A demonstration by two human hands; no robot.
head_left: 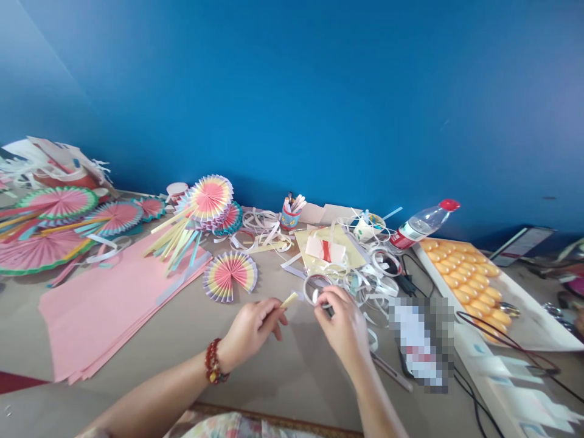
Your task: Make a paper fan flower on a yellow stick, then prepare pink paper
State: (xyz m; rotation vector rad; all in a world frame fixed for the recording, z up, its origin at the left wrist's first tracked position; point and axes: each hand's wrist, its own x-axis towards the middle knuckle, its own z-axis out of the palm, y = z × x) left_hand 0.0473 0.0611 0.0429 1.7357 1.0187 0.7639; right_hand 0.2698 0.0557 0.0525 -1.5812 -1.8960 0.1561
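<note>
My left hand (255,331), with a red bead bracelet at the wrist, grips a short pale-yellow paper stick (289,300). A small whitish tip shows at the stick's far end. Just to the right, my right hand (340,322) is closed, thumb against fingers, on a thin white strip (314,294) that curls beside the fingertips. Beyond my left hand a pleated paper fan (230,277) in pink, yellow and lilac lies flat, with a wedge-shaped gap facing me. Tangled white strips (371,283) lie behind and beside my right hand.
Pink paper sheets (104,304) lie at left, with finished fans (212,198) on and behind them. A pen cup (291,214) stands near the blue wall. At right are a plastic bottle (422,225), a blurred-out phone-shaped item (420,344), cables and a board of orange ovals (465,280).
</note>
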